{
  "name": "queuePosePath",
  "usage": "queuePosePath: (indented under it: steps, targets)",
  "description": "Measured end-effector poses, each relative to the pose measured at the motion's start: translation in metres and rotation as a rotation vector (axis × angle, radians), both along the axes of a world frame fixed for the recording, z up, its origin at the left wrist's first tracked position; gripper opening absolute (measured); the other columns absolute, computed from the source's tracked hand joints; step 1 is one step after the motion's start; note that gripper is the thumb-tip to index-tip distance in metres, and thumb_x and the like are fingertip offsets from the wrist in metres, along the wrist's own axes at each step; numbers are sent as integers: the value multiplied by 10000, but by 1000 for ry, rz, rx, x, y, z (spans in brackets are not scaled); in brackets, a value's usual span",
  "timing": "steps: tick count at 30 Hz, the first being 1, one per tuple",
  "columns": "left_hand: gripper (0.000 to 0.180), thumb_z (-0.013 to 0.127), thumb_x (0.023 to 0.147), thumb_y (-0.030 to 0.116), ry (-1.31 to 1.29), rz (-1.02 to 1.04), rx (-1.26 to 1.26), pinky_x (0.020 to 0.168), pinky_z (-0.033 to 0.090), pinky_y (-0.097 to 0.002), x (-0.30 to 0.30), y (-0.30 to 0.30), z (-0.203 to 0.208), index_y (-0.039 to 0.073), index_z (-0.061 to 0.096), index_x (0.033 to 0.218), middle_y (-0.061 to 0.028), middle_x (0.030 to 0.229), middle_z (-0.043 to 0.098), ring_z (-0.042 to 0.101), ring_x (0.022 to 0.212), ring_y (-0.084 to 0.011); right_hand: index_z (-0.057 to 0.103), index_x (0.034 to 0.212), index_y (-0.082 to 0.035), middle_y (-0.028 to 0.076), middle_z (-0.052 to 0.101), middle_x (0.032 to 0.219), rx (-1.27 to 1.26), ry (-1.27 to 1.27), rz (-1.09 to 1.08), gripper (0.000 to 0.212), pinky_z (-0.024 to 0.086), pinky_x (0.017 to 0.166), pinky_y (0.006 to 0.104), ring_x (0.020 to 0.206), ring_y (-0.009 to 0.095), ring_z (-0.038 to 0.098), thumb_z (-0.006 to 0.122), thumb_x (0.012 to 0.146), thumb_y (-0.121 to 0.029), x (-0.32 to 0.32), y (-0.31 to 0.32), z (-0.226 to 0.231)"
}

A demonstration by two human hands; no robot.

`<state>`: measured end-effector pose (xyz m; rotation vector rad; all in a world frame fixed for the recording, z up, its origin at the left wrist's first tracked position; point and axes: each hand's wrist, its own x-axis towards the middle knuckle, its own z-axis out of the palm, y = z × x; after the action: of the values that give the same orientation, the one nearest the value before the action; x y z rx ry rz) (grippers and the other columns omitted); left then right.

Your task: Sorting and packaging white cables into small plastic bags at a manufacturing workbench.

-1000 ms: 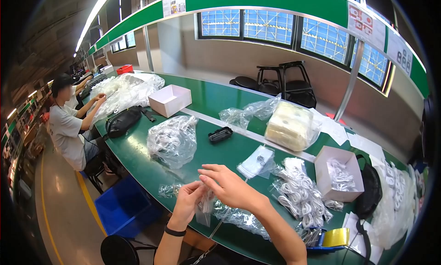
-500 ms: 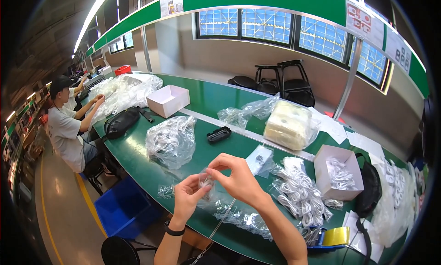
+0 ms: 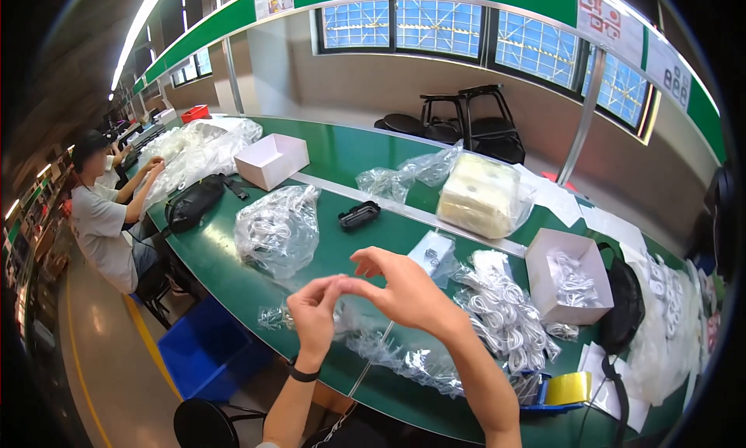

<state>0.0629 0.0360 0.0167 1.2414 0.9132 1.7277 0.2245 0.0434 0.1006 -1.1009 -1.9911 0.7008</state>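
Note:
My left hand (image 3: pixel 315 314) and my right hand (image 3: pixel 404 289) are raised above the near edge of the green table (image 3: pixel 350 156), their fingertips meeting. Between thumbs and forefingers they pinch a small clear plastic bag (image 3: pixel 340 283), which is hard to make out. The other fingers of my right hand are spread. On the table directly below lie clear bags (image 3: pixel 388 353) with white cables. A heap of bagged white cables (image 3: pixel 497 316) is just right of my right hand.
A full clear bag (image 3: pixel 276 230), a black item (image 3: pixel 359 215), a white open box (image 3: pixel 272 160), a black pouch (image 3: pixel 194 202), a box of cables (image 3: pixel 571 273) and a yellow tape roll (image 3: pixel 567 387) stand around. A seated person (image 3: pixel 101 223) works at left. A blue bin (image 3: pixel 202 347) sits on the floor.
Both hands have risen from the bags on the table and drawn together, the fingertips now pinching in front of me.

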Motion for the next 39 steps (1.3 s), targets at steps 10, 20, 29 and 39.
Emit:
queuePosePath:
  steps: [10,20,29,39]
  targets:
    - [229,696,863,6,306,-7,198,909,505,-305,8,10,44,-37,704,1088,-164,1115,702,665,1038,-216,680,1086,38,128,729,925,-273,111,278,291,512,824,329,876,177,665,683,926,-205,9,22,-19]
    - [908,705,886,377,1138,39,-99,1180,239,-489,-18,-28,-67,-161,250,1459,-356,1513,295,311,1426,-437,703,1056,51,81,700,826,-137,119,34,268,491,717,283,762,98,588,550,1001,-161,21,45,-48]
    - [928,780,790,385,1206,125,83,1198,79,-575,-12,-42,-51,-81,346,1465,-271,1565,278,252,1469,-400,714,1116,-23,-2,677,887,11,727,-452,282,521,785,255,792,74,620,544,1017,-226,115,44,9]
    - [741,805,776,338,1009,76,212,1191,51,-607,-22,-46,-43,-5,520,1368,-219,1510,411,300,1454,-393,710,872,25,104,675,698,-435,-562,-508,320,519,624,366,619,208,625,651,872,-289,251,34,-51]
